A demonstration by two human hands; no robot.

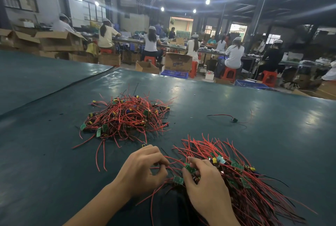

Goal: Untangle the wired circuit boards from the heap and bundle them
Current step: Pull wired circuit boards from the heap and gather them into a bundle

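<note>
My left hand (pixel 143 169) pinches red wires while my right hand (pixel 205 184) clamps a green board (pixel 190 168), aligning it onto the bundle (pixel 241 180) just beside; the tangled heap (pixel 125 116) waits ahead.

Both hands work at the near bundle (pixel 241 176) of red-wired boards. The left hand (pixel 143 169) pinches wires; the right hand (pixel 205 184) pinches a green board (pixel 190 168). The tangled heap (pixel 125 116) lies beyond on the tabletop (pixel 54 153).

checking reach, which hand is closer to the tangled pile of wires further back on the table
Left. The left hand sits just below the tangled pile, near its trailing wires. The right hand is farther right, on the sorted bundle.
</note>
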